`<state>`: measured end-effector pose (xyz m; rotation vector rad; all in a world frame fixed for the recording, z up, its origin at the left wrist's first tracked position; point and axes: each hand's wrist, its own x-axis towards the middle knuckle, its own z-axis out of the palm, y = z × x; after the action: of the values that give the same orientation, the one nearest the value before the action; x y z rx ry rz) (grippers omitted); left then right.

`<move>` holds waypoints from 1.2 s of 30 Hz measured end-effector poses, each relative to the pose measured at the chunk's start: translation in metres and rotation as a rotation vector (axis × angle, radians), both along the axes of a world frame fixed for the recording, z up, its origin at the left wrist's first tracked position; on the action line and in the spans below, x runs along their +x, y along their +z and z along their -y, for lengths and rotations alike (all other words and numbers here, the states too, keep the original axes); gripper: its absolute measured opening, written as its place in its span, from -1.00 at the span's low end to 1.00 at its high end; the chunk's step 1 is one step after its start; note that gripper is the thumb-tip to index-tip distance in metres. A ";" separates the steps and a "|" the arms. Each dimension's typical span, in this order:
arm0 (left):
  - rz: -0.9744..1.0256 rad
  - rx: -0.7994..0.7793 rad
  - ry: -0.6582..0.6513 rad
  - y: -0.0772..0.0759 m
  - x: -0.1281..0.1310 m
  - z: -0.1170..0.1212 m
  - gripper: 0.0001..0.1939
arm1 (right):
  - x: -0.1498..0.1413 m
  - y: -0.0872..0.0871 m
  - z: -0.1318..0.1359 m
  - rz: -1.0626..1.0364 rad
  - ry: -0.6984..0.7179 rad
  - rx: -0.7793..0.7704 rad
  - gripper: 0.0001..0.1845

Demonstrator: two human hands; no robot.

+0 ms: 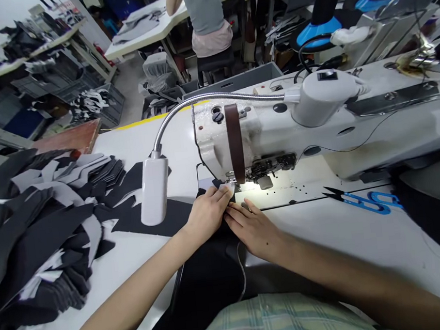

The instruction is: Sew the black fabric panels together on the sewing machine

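A white sewing machine (278, 128) stands on the white table (347, 235), its needle area lit by a small lamp. A black fabric piece (210, 269) runs from my lap up to the needle. My left hand (208, 214) lies flat on the fabric just left of the presser foot, fingers pressed down on its edge. My right hand (251, 227) rests beside it, fingers stretched forward and flat, touching the fabric's right edge.
A heap of black and grey cut fabric pieces (39, 229) covers the table's left side. A gooseneck lamp (154, 189) hangs in front of the machine. Blue-handled scissors (363, 200) lie to the right. Another person (205, 11) sits at a far table.
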<state>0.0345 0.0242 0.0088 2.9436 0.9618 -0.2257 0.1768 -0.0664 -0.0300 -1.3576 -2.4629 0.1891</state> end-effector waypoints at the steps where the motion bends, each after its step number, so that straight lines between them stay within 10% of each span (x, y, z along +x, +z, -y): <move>1: -0.004 0.003 -0.002 0.000 0.001 0.000 -0.59 | 0.000 -0.001 0.000 -0.005 -0.002 -0.001 -0.58; 36: -0.271 -0.120 0.022 0.033 0.030 0.002 -0.71 | 0.008 0.006 0.007 0.100 -0.091 -0.050 -0.55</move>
<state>0.0650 0.0217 0.0423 2.8395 0.9688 -0.6709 0.1846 -0.0731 -0.0239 -1.5314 -2.4862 0.1668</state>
